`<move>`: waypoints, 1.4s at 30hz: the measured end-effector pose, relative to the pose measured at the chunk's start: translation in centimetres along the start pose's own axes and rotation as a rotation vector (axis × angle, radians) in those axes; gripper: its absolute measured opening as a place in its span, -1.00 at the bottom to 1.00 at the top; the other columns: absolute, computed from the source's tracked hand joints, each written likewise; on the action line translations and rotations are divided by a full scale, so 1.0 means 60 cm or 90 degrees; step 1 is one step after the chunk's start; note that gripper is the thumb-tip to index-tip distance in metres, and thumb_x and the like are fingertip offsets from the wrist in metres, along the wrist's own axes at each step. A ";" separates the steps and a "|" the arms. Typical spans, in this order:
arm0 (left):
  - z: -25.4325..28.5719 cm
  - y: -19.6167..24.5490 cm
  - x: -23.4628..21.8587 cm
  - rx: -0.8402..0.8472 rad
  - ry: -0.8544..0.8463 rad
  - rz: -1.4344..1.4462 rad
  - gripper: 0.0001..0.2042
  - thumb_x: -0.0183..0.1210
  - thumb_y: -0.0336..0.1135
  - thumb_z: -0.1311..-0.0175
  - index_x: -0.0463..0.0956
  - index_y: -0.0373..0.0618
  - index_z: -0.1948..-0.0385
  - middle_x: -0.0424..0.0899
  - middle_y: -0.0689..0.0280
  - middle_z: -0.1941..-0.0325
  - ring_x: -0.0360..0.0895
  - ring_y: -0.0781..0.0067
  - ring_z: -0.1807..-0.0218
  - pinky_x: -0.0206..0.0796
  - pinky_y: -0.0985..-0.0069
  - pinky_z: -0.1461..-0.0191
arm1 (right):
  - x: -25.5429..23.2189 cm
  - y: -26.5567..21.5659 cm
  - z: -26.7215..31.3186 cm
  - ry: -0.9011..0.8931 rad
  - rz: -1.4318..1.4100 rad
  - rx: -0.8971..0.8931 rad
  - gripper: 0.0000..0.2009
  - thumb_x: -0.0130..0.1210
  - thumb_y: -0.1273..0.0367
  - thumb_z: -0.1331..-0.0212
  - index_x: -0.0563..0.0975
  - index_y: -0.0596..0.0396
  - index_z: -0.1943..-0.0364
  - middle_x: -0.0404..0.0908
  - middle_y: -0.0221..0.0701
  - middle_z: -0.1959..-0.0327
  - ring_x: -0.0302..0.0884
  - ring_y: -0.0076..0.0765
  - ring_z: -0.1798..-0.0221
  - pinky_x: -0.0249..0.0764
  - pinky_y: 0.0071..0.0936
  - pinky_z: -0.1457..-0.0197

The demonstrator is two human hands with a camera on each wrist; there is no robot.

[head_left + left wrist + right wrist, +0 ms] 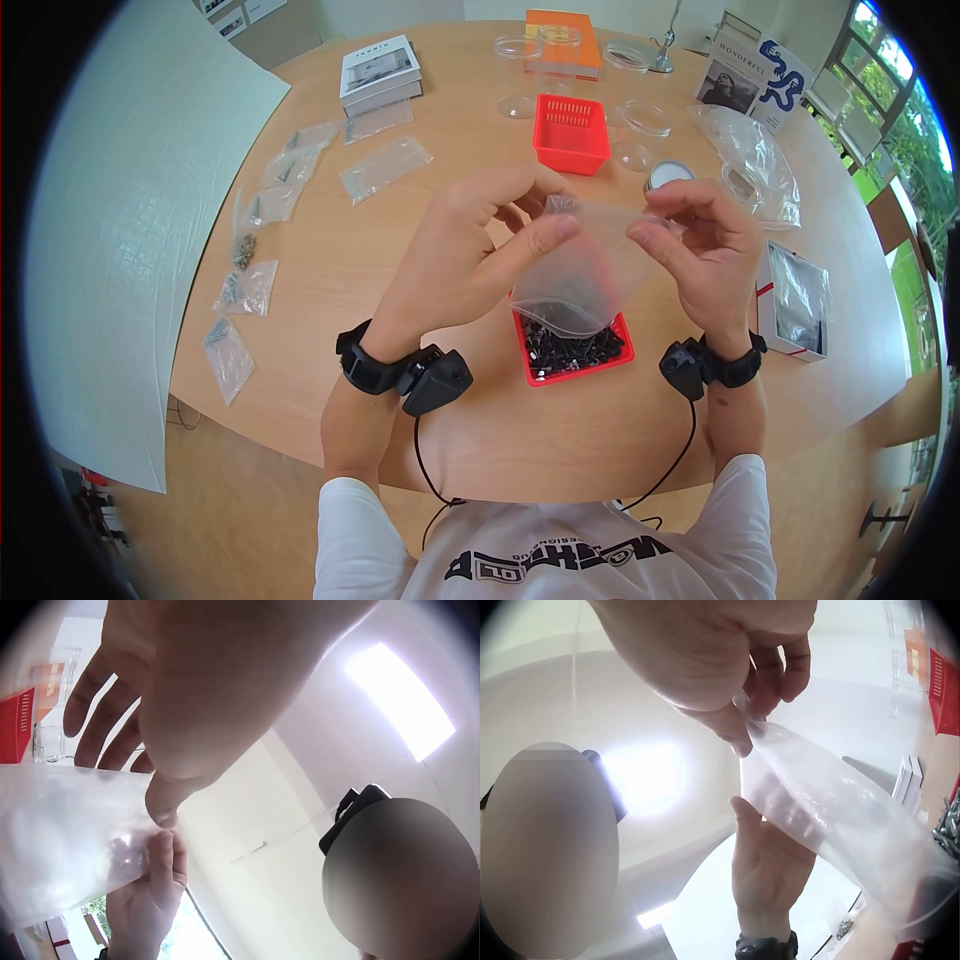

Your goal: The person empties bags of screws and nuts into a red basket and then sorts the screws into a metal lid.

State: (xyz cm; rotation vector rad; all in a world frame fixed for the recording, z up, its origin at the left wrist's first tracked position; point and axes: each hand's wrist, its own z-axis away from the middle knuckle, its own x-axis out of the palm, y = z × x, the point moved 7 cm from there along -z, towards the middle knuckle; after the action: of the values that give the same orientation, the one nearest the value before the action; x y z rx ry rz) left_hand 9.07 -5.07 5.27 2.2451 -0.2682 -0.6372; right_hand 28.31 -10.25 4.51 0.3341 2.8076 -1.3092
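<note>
A clear plastic zip bag [585, 265] is stretched between both hands above a red basket [629, 362]. My left hand [475, 235] pinches one upper corner, thumb in front and fingers behind. At the opposite corner my right hand [708, 240] pinches the film between thumb and fingers. The bag's curved lower edge hangs over the basket and overlaps part of it. Small dark metal pieces [575, 352] fill the basket. In the right wrist view the bag [832, 802] looks slack and see-through, and its lower end reaches toward the metal pieces [949, 825].
A second red basket [572, 155] stands behind, among clear round containers [640, 120]. Small bags of hardware [248, 290] line the left side. Books [380, 75] lie at the back. On the right are a large plastic bag [755, 165], a round tin [670, 174] and a box [795, 305].
</note>
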 end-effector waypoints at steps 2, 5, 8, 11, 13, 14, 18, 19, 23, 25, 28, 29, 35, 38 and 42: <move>0.002 -0.006 -0.003 -0.035 0.026 0.074 -0.82 0.28 -0.35 -0.32 0.66 -0.25 0.17 0.74 0.27 0.32 0.64 0.50 0.26 0.44 0.51 0.17 | 0.009 -0.010 -0.001 -0.012 -0.014 0.031 -0.72 0.36 0.61 -0.08 0.60 0.25 0.10 0.67 -0.40 0.26 0.63 -0.56 0.21 0.57 -0.58 0.03; 0.006 -0.011 -0.016 -0.057 0.088 0.127 -0.84 0.28 -0.39 -0.32 0.68 -0.27 0.17 0.75 0.28 0.32 0.65 0.54 0.25 0.47 0.55 0.15 | 0.012 -0.008 0.000 -0.048 -0.001 0.104 -0.70 0.32 0.60 -0.12 0.58 0.26 0.04 0.68 -0.38 0.23 0.64 -0.55 0.19 0.57 -0.57 0.03; 0.005 -0.015 -0.029 -0.063 0.131 0.129 -0.84 0.28 -0.42 -0.33 0.69 -0.29 0.16 0.76 0.27 0.31 0.66 0.55 0.24 0.50 0.58 0.13 | -0.008 0.014 0.001 -0.031 -0.024 0.085 -0.70 0.29 0.58 -0.17 0.57 0.27 0.00 0.69 -0.36 0.21 0.66 -0.53 0.15 0.58 -0.56 0.03; 0.005 -0.022 -0.034 -0.063 0.160 0.153 -0.83 0.28 -0.41 -0.33 0.69 -0.32 0.16 0.76 0.25 0.31 0.67 0.54 0.23 0.51 0.58 0.11 | -0.005 0.011 -0.005 0.027 -0.135 0.050 -0.75 0.25 0.56 -0.22 0.58 0.30 0.02 0.70 -0.34 0.22 0.68 -0.51 0.14 0.59 -0.57 0.05; 0.004 -0.022 -0.034 -0.071 0.167 0.173 -0.83 0.28 -0.41 -0.34 0.69 -0.34 0.16 0.76 0.23 0.31 0.67 0.53 0.22 0.51 0.57 0.10 | 0.019 0.001 -0.005 0.069 -0.217 0.085 -0.81 0.23 0.55 -0.24 0.60 0.32 0.08 0.71 -0.33 0.24 0.69 -0.51 0.17 0.59 -0.58 0.10; 0.004 -0.021 -0.033 -0.080 0.162 0.179 -0.83 0.27 -0.41 -0.34 0.69 -0.34 0.16 0.76 0.23 0.31 0.67 0.53 0.23 0.51 0.57 0.10 | 0.021 0.007 -0.004 0.023 -0.171 0.105 -0.82 0.23 0.55 -0.25 0.61 0.32 0.10 0.72 -0.33 0.25 0.69 -0.52 0.19 0.59 -0.58 0.11; 0.004 -0.024 -0.036 -0.083 0.175 0.182 -0.82 0.26 -0.39 -0.36 0.69 -0.33 0.15 0.76 0.24 0.32 0.66 0.53 0.22 0.49 0.55 0.10 | 0.011 0.034 0.004 -0.068 -0.092 0.142 -0.86 0.23 0.54 -0.25 0.65 0.30 0.14 0.73 -0.34 0.29 0.69 -0.53 0.24 0.58 -0.60 0.14; 0.004 -0.026 -0.036 -0.079 0.180 0.187 -0.81 0.25 -0.38 -0.37 0.69 -0.33 0.16 0.76 0.25 0.32 0.65 0.54 0.22 0.48 0.55 0.11 | 0.011 0.034 0.004 -0.069 -0.100 0.141 -0.86 0.23 0.54 -0.25 0.65 0.29 0.14 0.73 -0.34 0.30 0.69 -0.53 0.24 0.57 -0.61 0.14; -0.001 -0.019 -0.034 -0.062 0.212 0.187 -0.82 0.24 -0.36 -0.37 0.70 -0.30 0.20 0.75 0.28 0.34 0.61 0.55 0.26 0.43 0.56 0.14 | 0.013 0.035 0.005 -0.067 -0.101 0.150 -0.86 0.24 0.53 -0.25 0.66 0.26 0.14 0.72 -0.39 0.35 0.66 -0.57 0.26 0.56 -0.61 0.15; -0.003 -0.002 -0.029 -0.040 0.211 0.125 -0.85 0.25 -0.37 -0.34 0.70 -0.26 0.23 0.74 0.30 0.36 0.58 0.56 0.29 0.39 0.58 0.18 | 0.018 0.033 0.005 -0.086 -0.091 0.161 -0.86 0.25 0.50 -0.25 0.66 0.26 0.15 0.72 -0.40 0.36 0.65 -0.58 0.27 0.55 -0.60 0.16; -0.001 0.017 -0.016 -0.006 0.143 -0.011 -0.88 0.27 -0.39 -0.28 0.71 -0.22 0.26 0.73 0.32 0.38 0.53 0.58 0.35 0.31 0.59 0.26 | 0.037 0.029 0.012 -0.165 -0.006 0.136 -0.84 0.27 0.46 -0.25 0.65 0.28 0.17 0.72 -0.41 0.36 0.63 -0.60 0.29 0.54 -0.59 0.17; 0.001 0.017 -0.012 -0.005 0.102 -0.031 -0.89 0.27 -0.40 -0.27 0.71 -0.21 0.26 0.73 0.32 0.39 0.52 0.58 0.37 0.29 0.58 0.29 | 0.040 0.028 0.014 -0.176 0.008 0.132 -0.84 0.28 0.44 -0.24 0.65 0.27 0.18 0.71 -0.42 0.37 0.62 -0.60 0.29 0.53 -0.59 0.17; 0.005 0.012 -0.003 -0.054 0.036 -0.053 -0.90 0.28 -0.42 -0.26 0.69 -0.21 0.27 0.72 0.32 0.41 0.48 0.60 0.43 0.24 0.56 0.36 | 0.046 0.023 0.017 -0.132 -0.032 0.174 -0.86 0.26 0.42 -0.26 0.66 0.26 0.25 0.70 -0.43 0.40 0.61 -0.61 0.32 0.52 -0.58 0.18; 0.005 0.012 -0.006 -0.042 0.064 -0.040 -0.90 0.27 -0.43 -0.26 0.69 -0.21 0.25 0.72 0.30 0.40 0.48 0.61 0.43 0.24 0.57 0.37 | 0.046 0.019 0.016 -0.132 -0.008 0.163 -0.86 0.23 0.41 -0.29 0.66 0.25 0.26 0.69 -0.42 0.42 0.60 -0.61 0.35 0.52 -0.57 0.20; 0.006 0.012 -0.013 -0.052 0.087 -0.038 -0.88 0.27 -0.40 -0.26 0.68 -0.22 0.25 0.73 0.28 0.38 0.50 0.56 0.41 0.26 0.56 0.35 | 0.048 0.024 0.017 -0.155 0.013 0.141 -0.85 0.21 0.41 -0.30 0.66 0.25 0.26 0.69 -0.41 0.43 0.59 -0.60 0.38 0.50 -0.56 0.22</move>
State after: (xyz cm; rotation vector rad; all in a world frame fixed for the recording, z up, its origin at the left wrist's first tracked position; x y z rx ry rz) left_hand 8.23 -5.48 5.84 2.2128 -0.1066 -0.5139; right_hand 25.72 -9.63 2.44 0.1927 2.4622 -1.5428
